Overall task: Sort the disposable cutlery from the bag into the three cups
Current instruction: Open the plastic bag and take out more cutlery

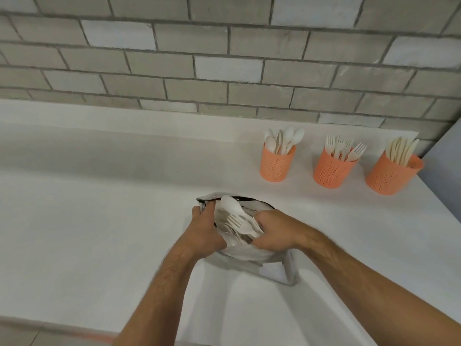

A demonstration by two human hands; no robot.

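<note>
Both hands are down at the mouth of the bag (252, 255), which sits on the white counter (99, 221) directly in front of the person. Left hand (205, 228) grips the bag's near-left rim, fingers curled over the edge and holding the opening wide. Right hand (275, 232) is closed around a bundle of pale disposable cutlery (239, 224) at the opening; a spoon bowl (230, 204) and a fork head (234, 218) fan out leftward from its fist, toward the left hand. How many pieces it holds cannot be told, since the bundle is blurred.

Beyond the right hand, further back on the counter and off to its right, three orange perforated cups stand in a row, apart from one another. The spoon cup (277, 166), nearest the hands, holds spoons with bowls upward. The fork cup (333, 171), in the middle, holds forks with tines upward. The knife cup (391, 176), farthest to the right, holds knives and leans slightly. Behind the cups and the whole counter runs a grey brick wall (174, 58). Left of the left hand the counter stretches away.
</note>
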